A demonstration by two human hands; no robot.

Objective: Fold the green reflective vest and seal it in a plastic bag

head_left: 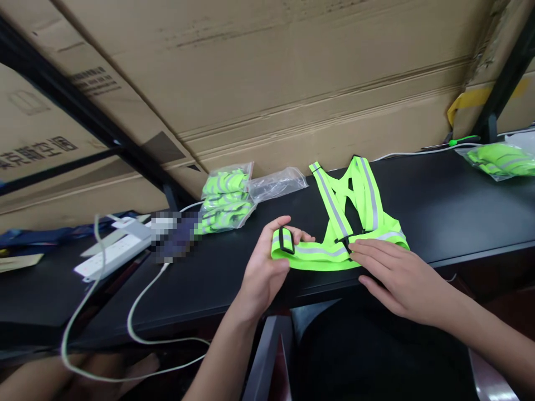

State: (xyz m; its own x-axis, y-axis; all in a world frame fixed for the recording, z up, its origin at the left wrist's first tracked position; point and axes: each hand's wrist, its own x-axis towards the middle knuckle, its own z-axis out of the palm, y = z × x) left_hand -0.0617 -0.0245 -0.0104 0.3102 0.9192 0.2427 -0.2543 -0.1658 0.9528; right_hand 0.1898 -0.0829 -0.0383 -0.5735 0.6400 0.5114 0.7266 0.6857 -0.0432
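Right, through the head view I have the lime reflective vest [373, 206] lying on the black table [438, 209], shoulder straps pointing toward the cardboard [317, 83]. My left hand [264, 270] pinches the looped end of its waistband [317, 256] between thumb and fingers, beside the black slider [282, 239]. My right hand [397, 275] lies over the waistband, fingers together, tips at the middle clip [345, 243]; whether it grips, I cannot tell

Large Chinese characters [37, 151] on left cardboard [54, 120] — partly blurred, smaller print [95, 81] beside them — illegible
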